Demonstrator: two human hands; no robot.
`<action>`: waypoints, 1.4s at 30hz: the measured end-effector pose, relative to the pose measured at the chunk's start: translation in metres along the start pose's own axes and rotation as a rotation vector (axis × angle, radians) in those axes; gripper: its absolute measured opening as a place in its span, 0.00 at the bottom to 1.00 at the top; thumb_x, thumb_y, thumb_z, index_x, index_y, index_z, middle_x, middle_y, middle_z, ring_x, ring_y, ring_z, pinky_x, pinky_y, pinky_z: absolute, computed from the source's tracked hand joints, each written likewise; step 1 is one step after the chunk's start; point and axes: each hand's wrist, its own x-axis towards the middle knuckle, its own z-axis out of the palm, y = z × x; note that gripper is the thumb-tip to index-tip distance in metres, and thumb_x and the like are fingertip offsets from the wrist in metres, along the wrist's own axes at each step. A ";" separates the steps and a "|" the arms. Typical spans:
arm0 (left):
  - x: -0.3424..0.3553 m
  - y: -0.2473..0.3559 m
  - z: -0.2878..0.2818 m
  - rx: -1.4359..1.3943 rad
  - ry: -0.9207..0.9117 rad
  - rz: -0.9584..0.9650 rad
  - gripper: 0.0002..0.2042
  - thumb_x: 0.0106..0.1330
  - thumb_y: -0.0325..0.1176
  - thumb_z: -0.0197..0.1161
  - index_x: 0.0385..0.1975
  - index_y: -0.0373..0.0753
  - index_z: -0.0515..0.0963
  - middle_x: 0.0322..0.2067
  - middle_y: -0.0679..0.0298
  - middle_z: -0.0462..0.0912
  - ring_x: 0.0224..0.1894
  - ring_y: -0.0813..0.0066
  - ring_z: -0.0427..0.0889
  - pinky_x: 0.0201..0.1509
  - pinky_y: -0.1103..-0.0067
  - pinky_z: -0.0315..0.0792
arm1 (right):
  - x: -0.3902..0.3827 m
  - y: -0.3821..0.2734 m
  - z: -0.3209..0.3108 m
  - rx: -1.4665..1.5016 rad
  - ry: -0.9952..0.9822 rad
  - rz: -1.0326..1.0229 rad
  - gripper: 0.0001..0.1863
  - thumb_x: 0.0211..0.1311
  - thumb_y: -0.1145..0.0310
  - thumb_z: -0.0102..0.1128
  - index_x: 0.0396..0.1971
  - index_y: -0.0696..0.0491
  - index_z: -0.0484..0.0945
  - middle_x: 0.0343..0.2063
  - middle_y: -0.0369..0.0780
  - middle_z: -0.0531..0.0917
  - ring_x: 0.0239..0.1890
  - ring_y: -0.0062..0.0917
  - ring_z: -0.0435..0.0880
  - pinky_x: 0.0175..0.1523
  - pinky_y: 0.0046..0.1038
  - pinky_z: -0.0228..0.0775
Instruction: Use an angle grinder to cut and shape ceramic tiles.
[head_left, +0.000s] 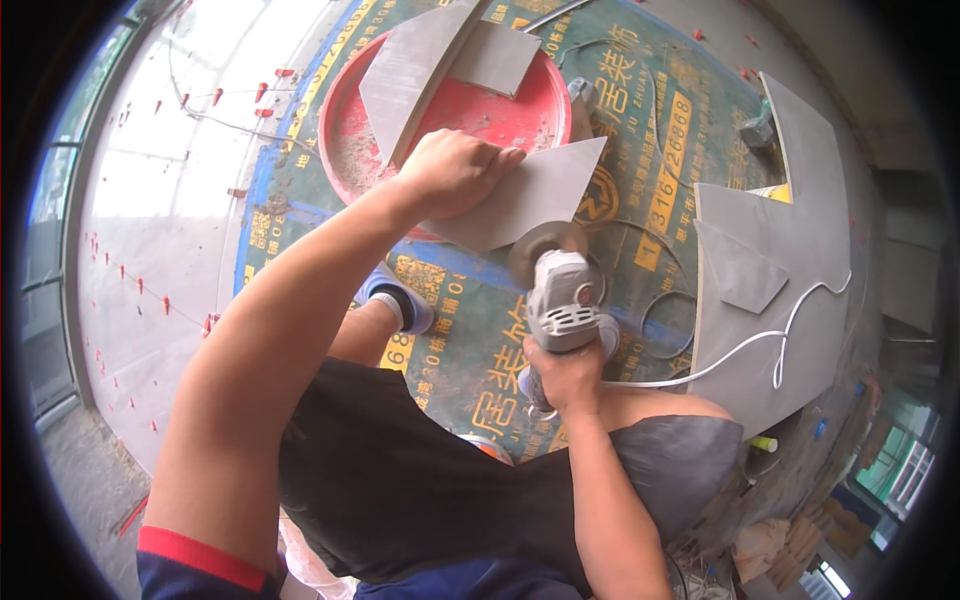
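My left hand (462,172) is closed over the upper left edge of a cut grey tile piece (535,195), which rests against the rim of a red round tub (345,150). Its fingers press together on the tile; part of the grip is hidden beneath. My right hand (568,375) is wrapped round the body of a grey-white angle grinder (563,305). The grinder's round disc (548,243) is at the lower right edge of the tile piece; whether it touches cannot be told. Further grey tile pieces (420,75) lie across the tub.
Green printed floor sheeting (640,150) lies under the tub. Large cut tiles (770,330) lie to the right, with a white cable (735,350) running over them to the grinder side. Pale floor tiles with red levelling clips (217,97) are at left. My foot (410,305) stands near the tub.
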 end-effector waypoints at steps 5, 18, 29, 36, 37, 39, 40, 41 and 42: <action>0.003 0.001 0.001 0.026 -0.016 -0.020 0.32 0.80 0.52 0.43 0.19 0.37 0.81 0.23 0.46 0.82 0.34 0.41 0.82 0.44 0.54 0.74 | -0.012 0.001 0.010 -0.028 -0.110 -0.049 0.31 0.45 0.71 0.75 0.52 0.55 0.74 0.41 0.41 0.86 0.42 0.29 0.87 0.50 0.33 0.78; -0.031 -0.007 -0.011 0.330 0.033 0.266 0.18 0.70 0.36 0.62 0.58 0.40 0.74 0.56 0.54 0.77 0.54 0.52 0.80 0.57 0.59 0.74 | -0.011 0.012 -0.010 0.344 0.174 0.097 0.29 0.48 0.79 0.71 0.55 0.59 0.77 0.48 0.38 0.83 0.48 0.27 0.82 0.57 0.29 0.73; -0.082 -0.012 0.010 0.282 0.130 0.162 0.49 0.53 0.47 0.77 0.72 0.30 0.61 0.54 0.55 0.73 0.58 0.58 0.75 0.62 0.67 0.72 | -0.032 -0.018 -0.012 0.139 0.149 0.120 0.33 0.50 0.71 0.73 0.58 0.61 0.72 0.52 0.44 0.82 0.53 0.31 0.82 0.62 0.32 0.70; -0.078 -0.022 0.012 0.114 0.107 0.202 0.46 0.53 0.38 0.75 0.73 0.34 0.61 0.53 0.54 0.73 0.59 0.55 0.76 0.61 0.64 0.73 | -0.046 -0.037 -0.022 0.126 0.058 0.088 0.26 0.48 0.72 0.75 0.50 0.59 0.78 0.44 0.42 0.86 0.45 0.30 0.86 0.56 0.33 0.76; -0.079 -0.021 0.014 0.104 0.129 0.199 0.44 0.53 0.37 0.74 0.72 0.35 0.62 0.54 0.54 0.73 0.59 0.54 0.76 0.61 0.64 0.73 | -0.046 -0.039 -0.022 0.090 0.053 0.081 0.26 0.47 0.73 0.75 0.50 0.59 0.78 0.44 0.41 0.86 0.45 0.29 0.86 0.55 0.32 0.76; -0.081 -0.019 0.018 0.117 0.295 0.269 0.41 0.53 0.36 0.74 0.70 0.36 0.66 0.56 0.54 0.72 0.57 0.54 0.77 0.61 0.63 0.72 | -0.045 -0.047 -0.023 0.030 -0.001 0.107 0.28 0.50 0.76 0.72 0.54 0.61 0.77 0.49 0.41 0.84 0.49 0.26 0.83 0.57 0.30 0.74; -0.082 -0.020 0.019 0.114 0.293 0.262 0.41 0.53 0.36 0.74 0.70 0.36 0.66 0.56 0.54 0.72 0.57 0.54 0.77 0.61 0.63 0.72 | -0.044 -0.049 -0.022 0.026 -0.007 0.111 0.28 0.50 0.76 0.72 0.54 0.61 0.77 0.49 0.41 0.84 0.49 0.26 0.83 0.57 0.30 0.74; -0.083 -0.022 0.019 0.150 0.307 0.287 0.40 0.53 0.36 0.74 0.70 0.37 0.68 0.56 0.54 0.72 0.57 0.55 0.76 0.62 0.63 0.70 | -0.041 -0.049 -0.021 0.047 -0.017 0.095 0.27 0.50 0.76 0.72 0.53 0.61 0.77 0.48 0.41 0.84 0.49 0.26 0.83 0.57 0.30 0.74; -0.084 -0.021 0.018 0.184 0.319 0.313 0.39 0.53 0.36 0.74 0.69 0.37 0.69 0.56 0.55 0.71 0.57 0.56 0.76 0.62 0.63 0.69 | -0.040 -0.051 -0.020 0.067 -0.025 0.082 0.26 0.50 0.77 0.72 0.53 0.61 0.78 0.48 0.40 0.84 0.48 0.26 0.83 0.57 0.30 0.74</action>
